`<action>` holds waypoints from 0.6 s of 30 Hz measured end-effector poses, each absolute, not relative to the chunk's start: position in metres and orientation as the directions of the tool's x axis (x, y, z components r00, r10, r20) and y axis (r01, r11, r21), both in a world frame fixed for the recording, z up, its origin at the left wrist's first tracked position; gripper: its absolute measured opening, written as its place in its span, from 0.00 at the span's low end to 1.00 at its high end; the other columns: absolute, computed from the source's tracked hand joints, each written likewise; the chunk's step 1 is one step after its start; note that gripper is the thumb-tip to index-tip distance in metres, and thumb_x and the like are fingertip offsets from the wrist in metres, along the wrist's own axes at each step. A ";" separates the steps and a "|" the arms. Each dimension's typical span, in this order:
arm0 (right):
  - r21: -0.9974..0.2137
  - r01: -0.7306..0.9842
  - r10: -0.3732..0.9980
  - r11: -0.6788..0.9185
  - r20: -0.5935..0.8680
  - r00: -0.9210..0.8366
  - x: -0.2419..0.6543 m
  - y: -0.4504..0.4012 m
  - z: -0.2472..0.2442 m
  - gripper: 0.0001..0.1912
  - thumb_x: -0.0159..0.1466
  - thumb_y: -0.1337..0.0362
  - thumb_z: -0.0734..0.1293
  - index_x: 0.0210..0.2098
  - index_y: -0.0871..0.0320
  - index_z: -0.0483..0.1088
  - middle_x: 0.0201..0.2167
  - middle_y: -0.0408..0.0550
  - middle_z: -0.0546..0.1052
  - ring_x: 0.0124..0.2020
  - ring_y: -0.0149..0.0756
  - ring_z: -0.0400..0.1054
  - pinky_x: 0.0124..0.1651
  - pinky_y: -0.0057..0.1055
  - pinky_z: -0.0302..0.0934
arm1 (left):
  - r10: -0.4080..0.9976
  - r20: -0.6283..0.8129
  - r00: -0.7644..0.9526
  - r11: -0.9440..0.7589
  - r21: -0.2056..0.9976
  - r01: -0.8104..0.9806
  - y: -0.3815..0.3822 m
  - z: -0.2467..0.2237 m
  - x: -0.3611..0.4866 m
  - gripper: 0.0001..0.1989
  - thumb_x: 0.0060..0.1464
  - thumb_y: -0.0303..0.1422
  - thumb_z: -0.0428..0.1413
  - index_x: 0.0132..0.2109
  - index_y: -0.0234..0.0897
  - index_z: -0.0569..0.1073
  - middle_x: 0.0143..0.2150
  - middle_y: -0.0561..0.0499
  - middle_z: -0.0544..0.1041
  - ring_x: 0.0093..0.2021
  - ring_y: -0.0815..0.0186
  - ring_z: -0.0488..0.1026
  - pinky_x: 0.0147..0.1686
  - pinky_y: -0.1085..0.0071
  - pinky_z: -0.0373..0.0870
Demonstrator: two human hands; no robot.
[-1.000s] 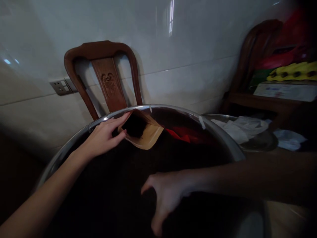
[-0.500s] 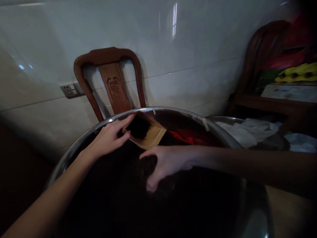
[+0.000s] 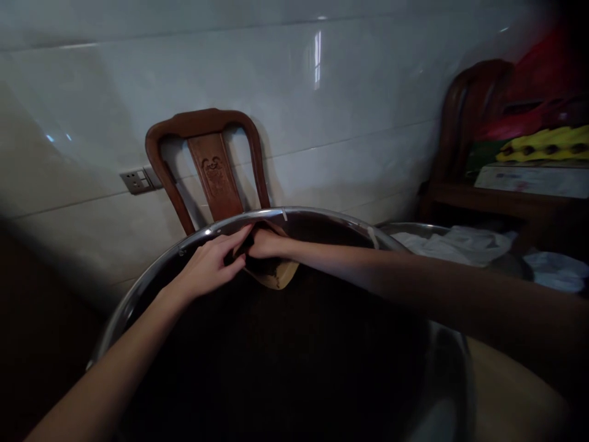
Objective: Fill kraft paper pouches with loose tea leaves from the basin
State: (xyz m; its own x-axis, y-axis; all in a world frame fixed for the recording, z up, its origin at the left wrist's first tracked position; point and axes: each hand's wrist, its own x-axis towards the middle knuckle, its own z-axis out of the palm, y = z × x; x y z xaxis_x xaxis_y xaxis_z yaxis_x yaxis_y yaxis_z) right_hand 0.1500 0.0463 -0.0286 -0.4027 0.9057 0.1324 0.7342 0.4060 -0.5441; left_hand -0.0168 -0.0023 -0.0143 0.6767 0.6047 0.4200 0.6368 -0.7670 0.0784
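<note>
A tan paper bag (image 3: 286,275) stands inside a large round metal tub (image 3: 123,310), near its far rim, with its mouth toward me. My left hand (image 3: 209,265) grips the bag's left edge between thumb and fingers. Reaching in from the right, my right hand (image 3: 265,244) is inside the bag's mouth, and its fingers are hidden there. Dark bits stick to the bag's inner face. The tub's interior is very dark, and I cannot make out what fills it.
Behind the tub a carved wooden chair (image 3: 212,169) stands against the tiled wall (image 3: 368,86), beside a wall socket (image 3: 137,182). At right, white plastic bags (image 3: 460,244) lie in another metal basin. A second chair (image 3: 473,104) stands near a yellow egg-tray-like object (image 3: 545,146) on a white box (image 3: 529,179).
My right hand has moved from the dark tub interior up and left into the paper bag. My left hand keeps its hold on the bag. The view has tilted slightly upward.
</note>
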 end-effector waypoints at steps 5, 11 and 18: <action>-0.414 0.757 0.848 0.506 0.080 -0.523 0.162 0.041 -0.008 0.18 0.56 0.68 0.64 0.45 0.68 0.71 0.39 0.58 0.75 0.38 0.41 0.70 0.38 0.32 0.63 | 0.611 0.429 0.666 -0.759 0.077 0.647 0.000 -0.015 -0.018 0.30 0.59 0.35 0.48 0.66 0.36 0.53 0.56 0.41 0.70 0.53 0.56 0.70 0.53 0.53 0.66; -0.328 0.725 0.738 0.605 -0.110 -0.666 0.170 0.027 -0.011 0.13 0.57 0.67 0.60 0.37 0.66 0.73 0.29 0.52 0.75 0.27 0.33 0.69 0.30 0.29 0.62 | 0.605 0.417 0.678 -0.766 0.072 0.639 0.000 -0.014 -0.019 0.31 0.57 0.34 0.49 0.67 0.38 0.52 0.57 0.43 0.70 0.54 0.56 0.69 0.53 0.55 0.66; -0.231 0.765 0.742 0.601 -0.193 -0.642 0.152 0.042 -0.038 0.18 0.51 0.73 0.64 0.42 0.67 0.72 0.38 0.58 0.75 0.38 0.43 0.70 0.39 0.33 0.63 | 0.620 0.380 0.686 -0.751 0.035 0.659 -0.003 -0.016 -0.015 0.32 0.56 0.35 0.49 0.67 0.37 0.52 0.54 0.43 0.72 0.49 0.57 0.71 0.49 0.56 0.69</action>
